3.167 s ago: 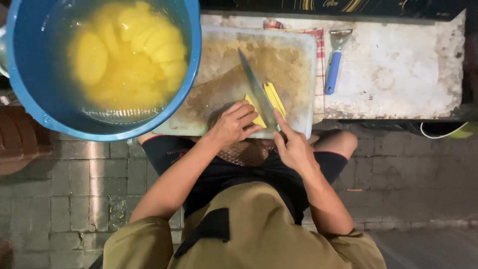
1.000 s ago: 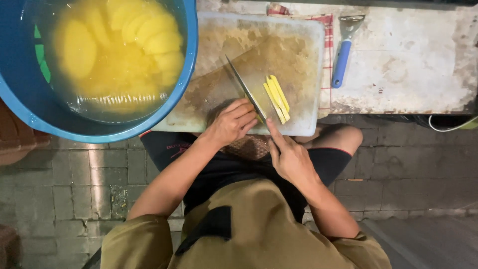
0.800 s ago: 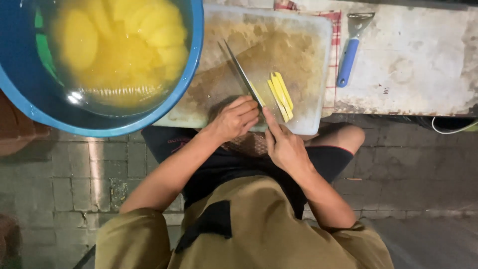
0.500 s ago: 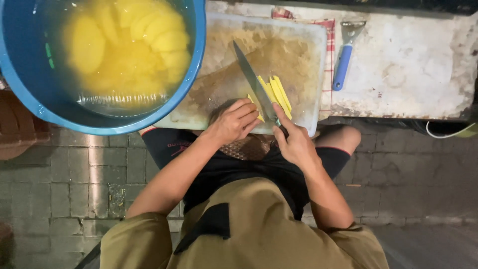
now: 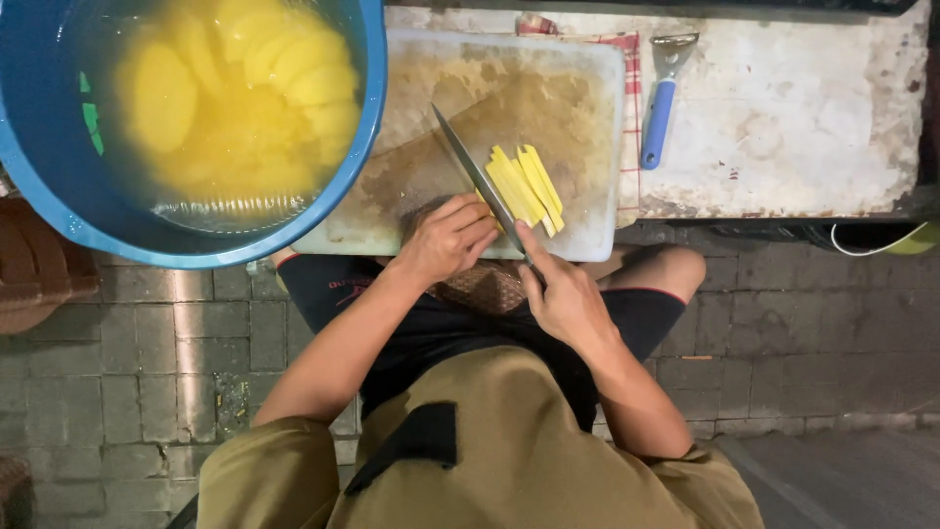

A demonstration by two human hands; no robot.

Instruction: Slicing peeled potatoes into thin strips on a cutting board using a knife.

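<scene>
While the right hand (image 5: 563,299) grips the knife (image 5: 480,181) by its handle, forefinger stretched along the blade's back to steady it, the left hand (image 5: 446,240) curls its fingers pressed together over the yellow sticks (image 5: 524,186), pinning them on the cutting board (image 5: 411,98) beside the blade.

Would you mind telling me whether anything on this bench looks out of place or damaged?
The white plastic cutting board is heavily stained brown, and the pale bench top is worn and blotchy. The big blue tub overhangs the board's left corner. Nothing looks spilled.
</scene>
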